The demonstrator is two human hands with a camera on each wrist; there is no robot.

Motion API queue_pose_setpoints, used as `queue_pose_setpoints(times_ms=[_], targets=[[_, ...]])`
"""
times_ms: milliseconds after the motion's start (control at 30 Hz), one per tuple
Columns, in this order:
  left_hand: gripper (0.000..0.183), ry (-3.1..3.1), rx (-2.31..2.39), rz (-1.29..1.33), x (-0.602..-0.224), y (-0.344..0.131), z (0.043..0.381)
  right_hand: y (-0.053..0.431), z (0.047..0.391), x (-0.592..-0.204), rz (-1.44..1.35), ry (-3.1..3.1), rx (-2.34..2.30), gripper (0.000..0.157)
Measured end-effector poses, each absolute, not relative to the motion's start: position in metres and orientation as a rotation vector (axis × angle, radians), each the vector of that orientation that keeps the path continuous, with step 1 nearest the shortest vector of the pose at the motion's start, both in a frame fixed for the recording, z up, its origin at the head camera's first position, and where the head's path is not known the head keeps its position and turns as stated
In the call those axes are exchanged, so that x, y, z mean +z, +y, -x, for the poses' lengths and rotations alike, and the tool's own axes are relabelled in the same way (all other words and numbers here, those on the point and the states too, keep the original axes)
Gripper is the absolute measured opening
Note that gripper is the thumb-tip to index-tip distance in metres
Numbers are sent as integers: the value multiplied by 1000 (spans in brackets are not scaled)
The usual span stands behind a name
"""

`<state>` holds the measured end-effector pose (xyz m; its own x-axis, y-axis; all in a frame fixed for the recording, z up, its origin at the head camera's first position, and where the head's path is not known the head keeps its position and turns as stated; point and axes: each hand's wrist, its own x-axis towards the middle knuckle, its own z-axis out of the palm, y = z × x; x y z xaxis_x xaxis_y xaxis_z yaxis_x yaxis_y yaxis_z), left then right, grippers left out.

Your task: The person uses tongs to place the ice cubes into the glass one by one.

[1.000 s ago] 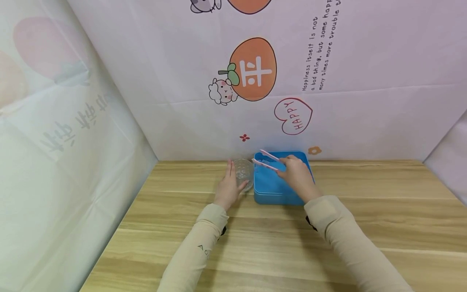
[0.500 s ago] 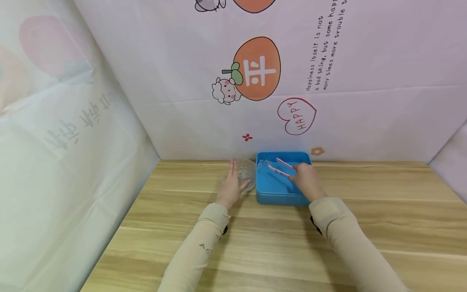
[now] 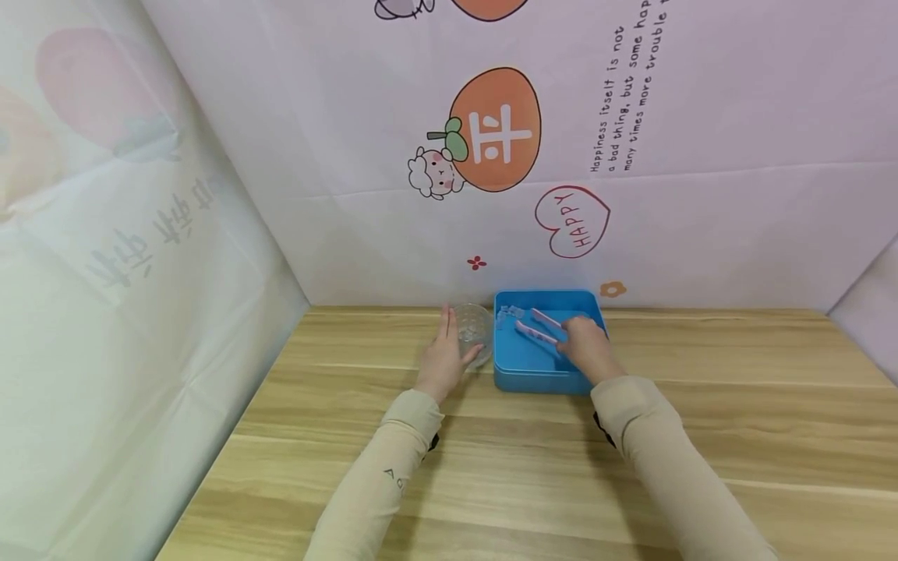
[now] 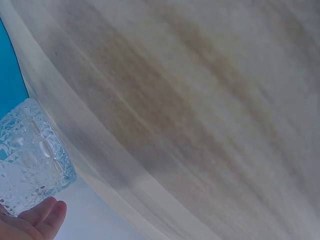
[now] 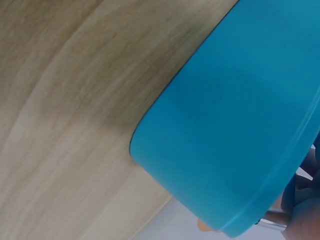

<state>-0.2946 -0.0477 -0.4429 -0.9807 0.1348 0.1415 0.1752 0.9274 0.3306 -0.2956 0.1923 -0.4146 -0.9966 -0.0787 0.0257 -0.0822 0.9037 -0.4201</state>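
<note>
My left hand (image 3: 443, 360) holds a clear patterned glass bowl (image 3: 480, 326), fingers along its left side and thumb at its near side. In the left wrist view, fingertips touch the faceted glass bowl (image 4: 32, 155). Small clear pieces seem to lie inside it. My right hand (image 3: 588, 347) grips pink tongs (image 3: 539, 336) over the blue box (image 3: 536, 382); their two arms are spread, with nothing visible between the tips. Several clear, ice-like pieces (image 3: 507, 314) lie in the box's far left corner. The right wrist view shows the box wall (image 5: 225, 125) hiding most of the right hand (image 5: 305, 220).
The blue box stands right beside the bowl on a wood-grain table (image 3: 491, 475). A printed white cloth (image 3: 379, 234) hangs just behind both, and another cloth (image 3: 140, 327) hangs at the left.
The tongs have moved right from the box's left edge by the bowl and lowered into the box, settling near the clear pieces. My left hand has stayed at the bowl.
</note>
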Motion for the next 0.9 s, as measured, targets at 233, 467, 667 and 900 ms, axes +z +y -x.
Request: queue_pose_setpoints(times_ms=[233,467,667,900], targets=[[88,-2980,-513,232,-444,-48,296,190,300,-416,-179,-3056,659,38],[87,-2977,-535,231,-445,-49,296,186,304,-416,-220,-3061,592,35],[87,-2968,-545,242,-442,-49,294,182,309,-419,-221,-3080,626,38],[86,-2958,-531,248,-442,-49,294,177,312,-419,-238,-3086,643,38]])
